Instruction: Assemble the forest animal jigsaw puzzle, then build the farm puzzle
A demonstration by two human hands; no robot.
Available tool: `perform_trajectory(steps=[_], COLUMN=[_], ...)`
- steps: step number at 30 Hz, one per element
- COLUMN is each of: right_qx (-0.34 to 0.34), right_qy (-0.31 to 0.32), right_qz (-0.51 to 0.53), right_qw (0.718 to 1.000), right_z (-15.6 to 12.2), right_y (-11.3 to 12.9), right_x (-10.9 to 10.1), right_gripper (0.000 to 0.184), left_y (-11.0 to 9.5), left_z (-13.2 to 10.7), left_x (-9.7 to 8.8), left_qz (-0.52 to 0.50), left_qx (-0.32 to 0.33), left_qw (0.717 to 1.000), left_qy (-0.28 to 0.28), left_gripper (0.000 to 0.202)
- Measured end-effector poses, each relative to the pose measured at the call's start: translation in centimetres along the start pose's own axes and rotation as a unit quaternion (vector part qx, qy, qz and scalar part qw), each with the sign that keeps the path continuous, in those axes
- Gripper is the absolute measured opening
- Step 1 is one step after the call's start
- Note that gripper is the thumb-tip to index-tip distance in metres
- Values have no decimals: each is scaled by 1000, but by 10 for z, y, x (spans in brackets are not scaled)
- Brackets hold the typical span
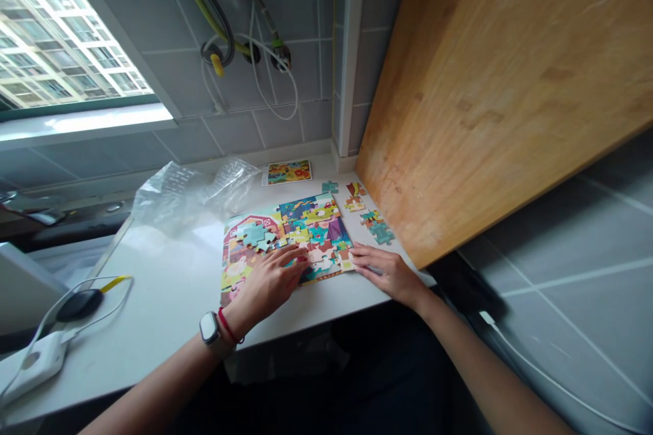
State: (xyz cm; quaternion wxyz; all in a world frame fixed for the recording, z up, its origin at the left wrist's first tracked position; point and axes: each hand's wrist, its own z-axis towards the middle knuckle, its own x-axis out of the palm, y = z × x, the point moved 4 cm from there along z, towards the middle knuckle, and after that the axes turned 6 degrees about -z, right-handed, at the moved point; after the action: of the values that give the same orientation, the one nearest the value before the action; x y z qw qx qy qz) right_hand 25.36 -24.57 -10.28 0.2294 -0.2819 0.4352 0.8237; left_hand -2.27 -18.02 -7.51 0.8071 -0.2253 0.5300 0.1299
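A colourful jigsaw puzzle (286,234) lies on a white counter (168,299). My left hand (273,282), with a watch and a red band at the wrist, lies flat on the puzzle's lower middle, fingers stretched out. At the puzzle's lower right corner rests my right hand (388,270), its fingers flat on the edge pieces. Several loose pieces lie face down on the puzzle (255,234). More loose pieces (375,223) sit to the right, close to a wooden board.
A large wooden board (490,88) leans at the right. A small picture card (288,172) lies by the tiled wall. Crumpled clear plastic (188,194) sits behind the puzzle. A white device with a cable (38,360) and a black pad (79,304) lie at the left.
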Motion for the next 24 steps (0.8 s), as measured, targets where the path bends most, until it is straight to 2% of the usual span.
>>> perform_trajectory(steps=[5,9,18,24], right_qx=[-20,-23,-12,-13], right_qy=[37,38,28,31], right_qz=[-30,-52,-56,-56], right_qw=[999,998,998,998], right_z=[1,2,0,1], right_y=[4,6,5,5], right_x=[5,7,9,10], right_gripper=[34,42,34,38], left_y=[0,-1,-4,9], left_z=[0,0,0,1], left_x=[2,4,9,12], left_qz=[-20,-24,-32,23], left_qx=[-22,-34,-70,-113], left_qw=[1000,999,997,993], left_qy=[2,-2,-15,-3], left_gripper=[26,26,28,50])
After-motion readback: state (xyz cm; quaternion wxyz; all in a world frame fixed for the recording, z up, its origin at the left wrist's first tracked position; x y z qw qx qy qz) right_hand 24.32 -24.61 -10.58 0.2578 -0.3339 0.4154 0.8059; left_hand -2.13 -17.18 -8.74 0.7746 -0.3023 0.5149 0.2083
